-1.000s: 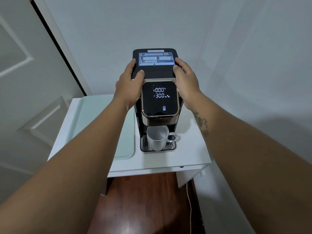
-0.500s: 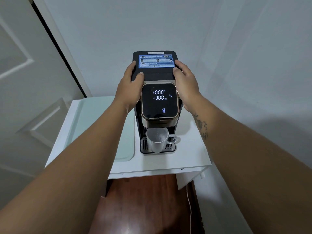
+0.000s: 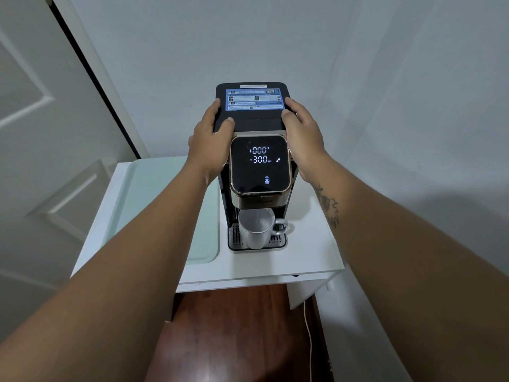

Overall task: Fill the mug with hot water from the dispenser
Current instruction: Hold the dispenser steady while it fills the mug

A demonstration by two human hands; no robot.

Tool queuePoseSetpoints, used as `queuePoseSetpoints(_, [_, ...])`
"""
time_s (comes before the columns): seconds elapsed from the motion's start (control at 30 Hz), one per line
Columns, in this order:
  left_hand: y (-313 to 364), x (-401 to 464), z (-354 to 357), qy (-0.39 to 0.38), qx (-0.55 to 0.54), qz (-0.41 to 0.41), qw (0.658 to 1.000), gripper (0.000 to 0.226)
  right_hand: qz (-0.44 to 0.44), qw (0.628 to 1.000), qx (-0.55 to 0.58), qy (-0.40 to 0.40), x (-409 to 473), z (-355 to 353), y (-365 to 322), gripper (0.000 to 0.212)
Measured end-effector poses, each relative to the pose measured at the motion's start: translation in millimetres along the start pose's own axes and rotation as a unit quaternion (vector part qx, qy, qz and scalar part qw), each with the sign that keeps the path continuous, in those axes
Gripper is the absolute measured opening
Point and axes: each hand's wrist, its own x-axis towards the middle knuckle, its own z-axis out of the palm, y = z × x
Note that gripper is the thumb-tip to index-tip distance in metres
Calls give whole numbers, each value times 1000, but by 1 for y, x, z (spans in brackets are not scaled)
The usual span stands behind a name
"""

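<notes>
A black hot water dispenser (image 3: 249, 125) stands on a white table (image 3: 311, 260). Its lit screen (image 3: 260, 164) reads 000 °C and 300 ml, with a start/stop icon below. A steel mug (image 3: 254, 228) sits on the drip tray (image 3: 234, 238) under the spout, handle to the right, and a thin stream of water falls into it. My left hand (image 3: 210, 142) grips the dispenser's left side near the top. My right hand (image 3: 303, 133) grips its right side. Both thumbs rest on the black lid.
A pale green glass panel (image 3: 165, 205) covers the table's left part. A white door (image 3: 46, 150) stands at the left, white walls behind and to the right. A white cable (image 3: 308, 334) hangs down to the wooden floor (image 3: 234, 334).
Both hands stay in the same grip on the dispenser. The view has shifted slightly, so the dispenser sits a little lower in frame. Water keeps running into the mug.
</notes>
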Motion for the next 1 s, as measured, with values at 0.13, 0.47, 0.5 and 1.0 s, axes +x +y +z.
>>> queuePoseSetpoints(0.13, [0,2,1,-21,-17,6,1000,51,2,1000,-1,-2,-1,0,0,42])
queuePoseSetpoints(0.47, [7,-4,-4,-29,11,22,999,55,11,1000,-16,-7,1,-2,-1,45])
queuePoseSetpoints(0.5, [10,-6,-6,-33,23,20,999,57,17,1000,-19,-12,2,-3,-1,45])
queuePoseSetpoints(1.0, [26,-27,-35,11,357,121,926,61,-19,989,-148,-24,-19,-34,-23,49])
